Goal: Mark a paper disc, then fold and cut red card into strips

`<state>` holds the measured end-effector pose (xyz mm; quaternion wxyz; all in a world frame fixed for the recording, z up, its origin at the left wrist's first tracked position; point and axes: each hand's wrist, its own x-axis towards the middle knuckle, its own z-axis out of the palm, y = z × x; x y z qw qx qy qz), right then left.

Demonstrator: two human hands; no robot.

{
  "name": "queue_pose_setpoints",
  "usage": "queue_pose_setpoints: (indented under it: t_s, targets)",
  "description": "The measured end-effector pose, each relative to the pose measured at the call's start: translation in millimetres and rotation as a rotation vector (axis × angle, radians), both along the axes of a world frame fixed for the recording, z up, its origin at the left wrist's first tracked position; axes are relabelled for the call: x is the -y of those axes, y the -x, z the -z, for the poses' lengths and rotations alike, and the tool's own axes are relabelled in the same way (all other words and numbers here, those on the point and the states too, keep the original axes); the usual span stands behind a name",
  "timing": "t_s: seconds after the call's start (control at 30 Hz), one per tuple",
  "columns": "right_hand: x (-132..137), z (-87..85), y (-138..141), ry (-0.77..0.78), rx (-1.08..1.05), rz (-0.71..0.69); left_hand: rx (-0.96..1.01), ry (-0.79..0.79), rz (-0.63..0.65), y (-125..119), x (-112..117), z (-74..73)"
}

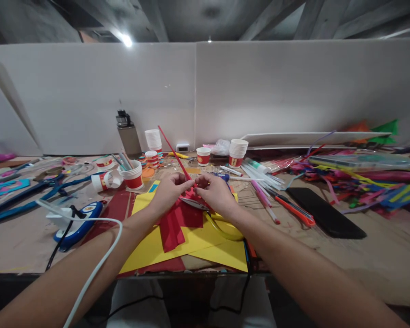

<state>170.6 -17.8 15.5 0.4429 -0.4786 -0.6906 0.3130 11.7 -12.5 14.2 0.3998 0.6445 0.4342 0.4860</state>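
My left hand (171, 193) is closed, with thumb and fingers pinching a thin red strip (172, 150) that sticks up and to the left. Close beside it, my right hand (216, 193) is also closed, its fingertips at the strip's lower end. The exact grip there is partly hidden. Under the hands lie red paper pieces (171, 232) on yellow sheets (205, 250). Scissors with yellow handles (225, 231) rest on the paper below my right hand, their blades (194, 203) pointing left.
Left are paper cups, one holding pens (133, 176), a blue-and-white power strip (85, 223) and a white cable (114, 239) crossing my left forearm. Right are markers (263, 196), an orange box cutter (297, 212), a black phone (324, 212) and colourful craft strips. A bottle (129, 139) stands behind.
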Motion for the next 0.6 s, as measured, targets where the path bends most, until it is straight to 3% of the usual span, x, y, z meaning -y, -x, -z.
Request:
queue_pose_setpoints:
  t_s: [0.2, 0.33, 0.47, 0.6]
  targets:
    - [2.3, 2.4, 1.3, 0.149, -0.079, -0.094, 0.341, 0.099, 0.04, -3.5, -2.3, 0.4]
    - [4.7, -2.4, -10.7, 0.067, -0.007, -0.044, 0.51, 0.241, 0.055, -5.2, 0.0, -4.8]
    - [6.7, -15.4, -54.1, -0.052, 0.104, 0.104, 0.517, 0.298, 0.03, -4.5, 2.2, -9.5]
    - [21.7, -27.9, -129.0, -0.134, 0.212, 0.36, 0.477, 0.289, 0.027, -2.1, 1.2, -9.2]
